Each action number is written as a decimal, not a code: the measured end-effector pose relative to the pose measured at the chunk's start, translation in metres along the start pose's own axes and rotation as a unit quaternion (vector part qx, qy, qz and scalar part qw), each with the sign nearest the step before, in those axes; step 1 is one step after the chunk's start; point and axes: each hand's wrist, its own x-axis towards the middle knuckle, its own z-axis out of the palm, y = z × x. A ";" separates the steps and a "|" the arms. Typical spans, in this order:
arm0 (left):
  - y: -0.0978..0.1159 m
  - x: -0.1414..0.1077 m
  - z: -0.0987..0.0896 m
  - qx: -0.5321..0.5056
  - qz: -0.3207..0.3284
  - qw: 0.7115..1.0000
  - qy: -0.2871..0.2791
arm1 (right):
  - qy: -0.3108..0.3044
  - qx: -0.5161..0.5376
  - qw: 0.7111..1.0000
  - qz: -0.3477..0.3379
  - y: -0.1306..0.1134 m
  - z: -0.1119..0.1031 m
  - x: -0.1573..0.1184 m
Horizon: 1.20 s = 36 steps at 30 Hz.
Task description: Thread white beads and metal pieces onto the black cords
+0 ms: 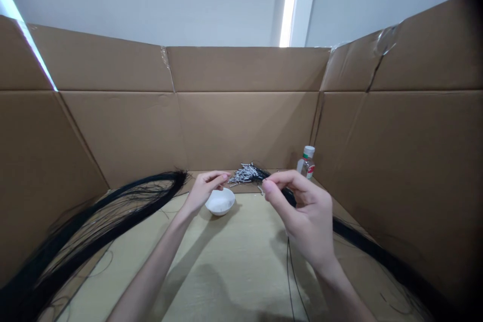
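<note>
My right hand (302,211) is raised over the right part of the table, thumb and forefinger pinched on a thin dark strand; two dark strands (290,266) hang below it. My left hand (207,186) is just above and left of a small white bowl (220,202), its fingers pressed together; whatever they hold, if anything, is too small to make out. Behind the hands lies a bunch of small silvery beaded pieces (244,173), joined to a thick black bundle of strands (377,251) that runs behind my right hand to the lower right.
Another long black bundle (124,221) curves from the lower left to the back of the table (226,261). A small bottle with a white cap (306,163) stands at the back right. Tall cardboard walls (245,121) enclose the left, back and right.
</note>
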 end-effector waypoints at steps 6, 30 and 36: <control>0.068 -0.059 0.012 -0.258 0.000 0.966 0.016 | -0.009 -0.045 0.998 -0.048 -0.002 0.008 -0.007; 0.071 -0.081 0.029 -0.336 0.118 0.933 -0.049 | -0.033 -0.048 0.995 -0.079 -0.009 0.016 -0.018; 0.067 -0.080 0.028 -0.314 0.120 0.940 -0.049 | -0.029 -0.048 0.994 -0.089 -0.009 0.016 -0.018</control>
